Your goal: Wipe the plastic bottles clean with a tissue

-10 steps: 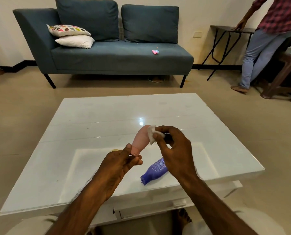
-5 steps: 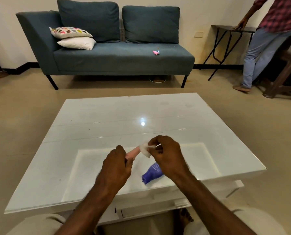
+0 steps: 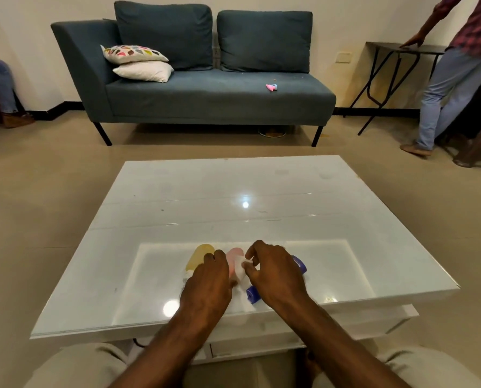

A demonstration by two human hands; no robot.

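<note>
— Where does everything sit?

— The white bench (image 3: 261, 197) fills the middle of the frame, and all of my work lies at its near edge, lower centre. Three bottles lie there side by side: the yellow bottle (image 3: 198, 256) furthest left, the pink bottle (image 3: 233, 254) in the middle, and the purple bottle (image 3: 253, 296) to the right, mostly hidden under my right hand.

— And your hands?

— My left hand (image 3: 207, 287) is down over the near end of the pink bottle, fingers curled round it; I judge that grip closed on the bottle, though the contact itself is hidden. My right hand (image 3: 277, 275) has its fingertips pinched shut on the tissue (image 3: 240, 268), which is pressed against the pink bottle's side.

— So which step is this?

— I'd say I'm wiping the pink bottle, low on the bench. I can't tell from here whether the yellow and purple ones are clean.

— What does the next move need?

— Probably a steady hold with the left while the right draws the tissue along the body, then turning the bottle to reach the underside.
</note>
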